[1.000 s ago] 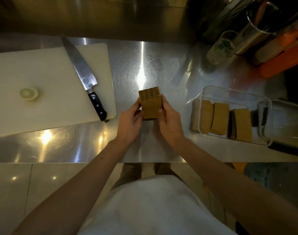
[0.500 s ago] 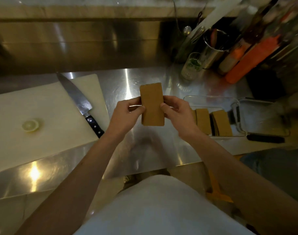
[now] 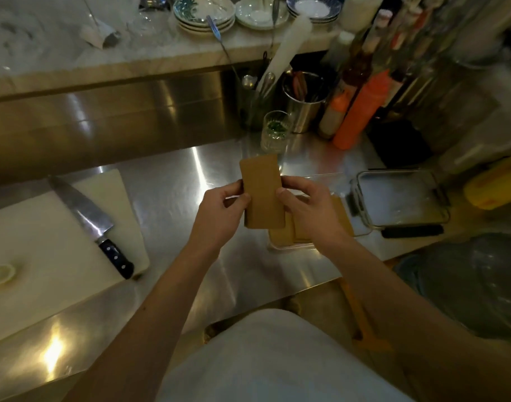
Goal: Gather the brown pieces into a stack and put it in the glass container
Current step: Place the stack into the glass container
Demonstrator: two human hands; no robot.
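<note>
Both hands had raised the brown stack (image 3: 263,192) off the worktop (image 3: 173,192); left hand (image 3: 219,216) and right hand (image 3: 309,210) clamped its sides, glass container (image 3: 280,242) below the right.

Stack (image 3: 262,192) lifted off counter, now over glass container (image 3: 289,240).

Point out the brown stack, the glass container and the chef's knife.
brown stack (image 3: 262,192): head view, on the middle of its flat front face, between both hands.
glass container (image 3: 289,245): head view, on its near rim, below the right hand.
chef's knife (image 3: 84,210): head view, on the middle of the blade, over the cutting board.
</note>
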